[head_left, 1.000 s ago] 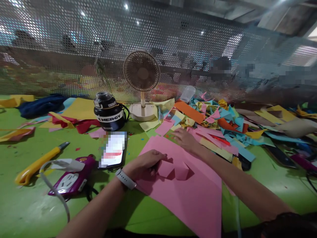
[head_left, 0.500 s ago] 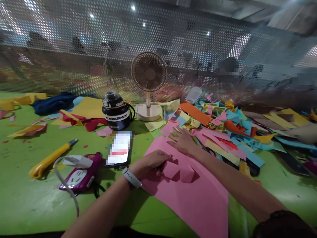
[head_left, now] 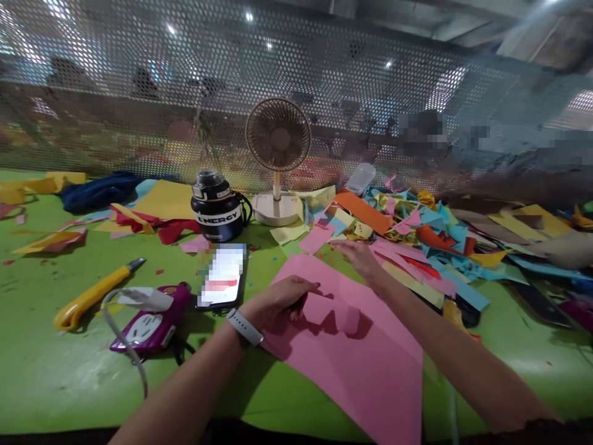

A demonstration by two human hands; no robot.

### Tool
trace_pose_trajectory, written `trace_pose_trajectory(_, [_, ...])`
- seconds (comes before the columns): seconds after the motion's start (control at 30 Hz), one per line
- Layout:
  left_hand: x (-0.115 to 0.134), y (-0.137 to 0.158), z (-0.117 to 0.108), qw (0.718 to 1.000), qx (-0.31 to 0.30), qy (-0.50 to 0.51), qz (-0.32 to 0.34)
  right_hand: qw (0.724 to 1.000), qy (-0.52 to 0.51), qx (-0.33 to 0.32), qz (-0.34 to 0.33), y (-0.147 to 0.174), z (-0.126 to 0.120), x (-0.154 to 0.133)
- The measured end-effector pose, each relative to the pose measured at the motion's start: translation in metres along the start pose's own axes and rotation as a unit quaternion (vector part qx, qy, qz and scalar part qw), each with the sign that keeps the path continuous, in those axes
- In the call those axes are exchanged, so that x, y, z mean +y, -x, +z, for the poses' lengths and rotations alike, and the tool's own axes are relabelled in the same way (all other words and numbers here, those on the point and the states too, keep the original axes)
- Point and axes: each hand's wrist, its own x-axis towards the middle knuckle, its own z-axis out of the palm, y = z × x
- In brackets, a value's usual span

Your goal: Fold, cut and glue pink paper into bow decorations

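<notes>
My left hand (head_left: 290, 296), with a pale watch strap (head_left: 245, 326) at the wrist, pinches a small folded piece of pink paper (head_left: 319, 309) by its left end. The piece is bent into angled facets and hovers over, or rests on, a large pink sheet (head_left: 356, 377); which of these I cannot tell. My right hand (head_left: 361, 256) is turned on its side at the sheet's far edge, fingers stretched to the left. Its fingertips are close to a small pink paper scrap (head_left: 316, 239), and nothing shows in its grip.
A heap of coloured paper scraps (head_left: 430, 228) lies at the right. Beyond my hands stand a fan (head_left: 278, 136) and a black bottle (head_left: 215, 213). At the left are a phone (head_left: 225, 275), a yellow-handled cutter (head_left: 95, 296) and a purple power strip (head_left: 152, 330) with a cable.
My right hand has lifted off the pink sheet, turned on its side and drawn its fingers together. The folded pink piece in my left hand has tilted slightly.
</notes>
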Motion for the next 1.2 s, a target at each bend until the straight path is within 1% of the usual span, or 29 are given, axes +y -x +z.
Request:
trace_pose_trajectory(0.1, [0.0,0.003,0.001,1.0,0.004,-0.002,-0.006,0.999,0.028,0.026,-0.007,0.001,-0.012,-0.004])
trace_pose_trajectory(0.2, [-0.001,0.004,0.002,0.999,0.03,0.01,-0.024,0.996,0.058,0.063,-0.039,0.008,-0.041,-0.007])
trace_pose_trajectory(0.3, [-0.002,0.004,0.002,0.998,0.04,0.01,-0.043,0.991,0.1,0.062,-0.061,0.022,-0.075,-0.009])
trace_pose_trajectory(0.4, [-0.003,0.003,0.002,1.0,0.014,0.0,-0.028,0.981,0.181,0.05,-0.057,0.042,-0.097,-0.011])
trace_pose_trajectory(0.47, [-0.002,0.002,0.002,1.0,0.009,-0.012,-0.017,0.965,0.254,0.026,-0.053,0.056,-0.104,-0.013])
trace_pose_trajectory(0.53, [-0.002,0.001,0.001,0.999,0.009,-0.027,-0.018,0.941,0.334,0.008,-0.05,0.074,-0.11,-0.015])
trace_pose_trajectory(0.6, [-0.002,0.001,0.001,0.999,0.003,-0.037,-0.018,0.914,0.402,0.015,-0.049,0.097,-0.119,-0.015])
trace_pose_trajectory(0.63, [-0.002,0.001,0.001,0.999,-0.002,-0.039,-0.012,0.903,0.425,0.033,-0.047,0.111,-0.126,-0.014])
trace_pose_trajectory(0.67, [-0.002,0.002,0.001,0.999,-0.006,-0.04,-0.005,0.894,0.444,0.041,-0.041,0.126,-0.134,-0.011])
trace_pose_trajectory(0.73, [-0.002,0.003,0.002,0.999,0.003,-0.043,0.005,0.872,0.485,0.067,-0.012,0.158,-0.152,0.0])
trace_pose_trajectory(0.77, [-0.002,0.004,0.003,0.999,0.009,-0.044,0.004,0.862,0.503,0.063,0.0,0.174,-0.16,0.007])
trace_pose_trajectory(0.83, [-0.001,0.005,0.004,0.999,0.017,-0.045,-0.006,0.844,0.533,0.062,0.004,0.2,-0.17,0.024])
trace_pose_trajectory(0.9, [-0.001,0.005,0.004,0.999,0.017,-0.042,-0.015,0.831,0.555,0.032,0.011,0.216,-0.171,0.043])
trace_pose_trajectory(0.93, [0.0,0.005,0.004,0.999,0.014,-0.04,-0.02,0.825,0.564,0.044,0.012,0.22,-0.168,0.051])
trace_pose_trajectory(1.0, [-0.001,0.004,0.003,0.999,0.015,-0.037,-0.028,0.812,0.578,0.081,0.006,0.224,-0.16,0.067])
trace_pose_trajectory(1.07, [-0.001,0.003,0.002,0.999,0.017,-0.039,-0.03,0.807,0.575,0.131,-0.009,0.225,-0.151,0.077])
trace_pose_trajectory(1.13, [-0.001,0.003,0.002,0.998,0.023,-0.042,-0.03,0.804,0.564,0.185,-0.028,0.228,-0.146,0.082])
trace_pose_trajectory(1.2, [-0.001,0.003,0.002,0.998,0.022,-0.041,-0.03,0.808,0.542,0.229,-0.047,0.232,-0.145,0.082])
